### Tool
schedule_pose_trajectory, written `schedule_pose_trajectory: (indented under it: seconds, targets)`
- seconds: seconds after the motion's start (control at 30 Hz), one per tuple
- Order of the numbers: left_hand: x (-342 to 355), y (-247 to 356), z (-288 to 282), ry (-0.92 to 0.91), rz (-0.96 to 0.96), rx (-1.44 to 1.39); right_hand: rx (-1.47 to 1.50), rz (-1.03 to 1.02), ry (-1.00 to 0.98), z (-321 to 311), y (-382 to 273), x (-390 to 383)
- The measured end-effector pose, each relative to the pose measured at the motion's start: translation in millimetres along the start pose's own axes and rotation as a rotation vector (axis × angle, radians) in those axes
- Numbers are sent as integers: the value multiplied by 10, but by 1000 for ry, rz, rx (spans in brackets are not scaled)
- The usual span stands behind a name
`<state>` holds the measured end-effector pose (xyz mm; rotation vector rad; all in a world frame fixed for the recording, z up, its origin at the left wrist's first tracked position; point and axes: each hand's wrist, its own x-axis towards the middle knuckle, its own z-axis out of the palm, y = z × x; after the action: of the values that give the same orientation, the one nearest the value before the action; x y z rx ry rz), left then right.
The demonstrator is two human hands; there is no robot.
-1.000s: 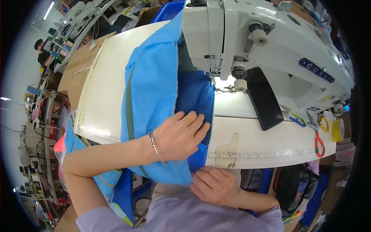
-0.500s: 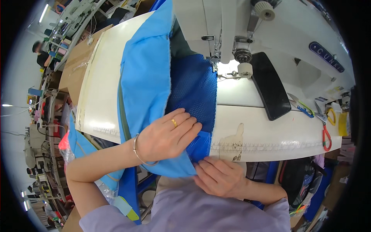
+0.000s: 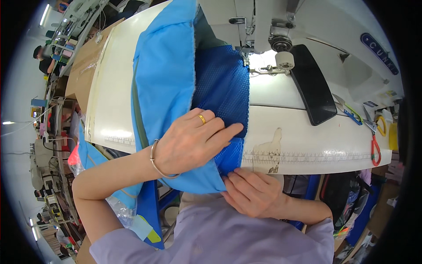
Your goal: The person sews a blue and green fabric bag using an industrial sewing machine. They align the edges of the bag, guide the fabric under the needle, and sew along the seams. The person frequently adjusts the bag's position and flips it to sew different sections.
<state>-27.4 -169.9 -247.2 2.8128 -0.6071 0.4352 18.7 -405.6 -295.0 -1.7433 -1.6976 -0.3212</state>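
A piece of blue mesh fabric (image 3: 215, 83) lies on the sewing machine's white table, its right edge running up to the presser foot (image 3: 246, 59). Light blue cloth (image 3: 165, 70) with a dark green strip is layered along its left side. My left hand (image 3: 191, 138), wearing a ring and a bangle, rests on the layers; its fingers are curled on the mesh and the index reaches toward the right edge. At the table's front edge, my right hand (image 3: 255, 191) pinches the lower corner of the fabric. My left thumb is hidden.
The sewing machine (image 3: 325, 26) stands at the back right. A black phone-like slab (image 3: 312, 83) lies beside it. Thread snips and red-handled scissors (image 3: 376, 149) sit at the right end of the table. A printed ruler strip (image 3: 307, 157) runs along the front. Another person (image 3: 44, 59) is far left.
My left index finger has stretched out to the right, apart from the curled fingers. The right hand still holds the corner. The whole view has shifted slightly.
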Motion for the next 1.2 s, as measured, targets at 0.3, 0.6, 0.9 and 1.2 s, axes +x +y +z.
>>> schedule_pose_trajectory:
  seconds: [0.3, 0.6, 0.9, 1.2]
  targets:
    - [56, -3, 53, 14, 40, 29, -21, -46, -115, -135, 58, 65]
    - [159, -209, 155, 92, 106, 37, 5, -78, -168, -243, 352, 214]
    - [370, -569, 215, 80, 151, 8, 19, -120, -192, -208, 703, 433]
    - [567, -852, 159, 2, 181, 34, 27, -130, -126, -109, 990, 623]
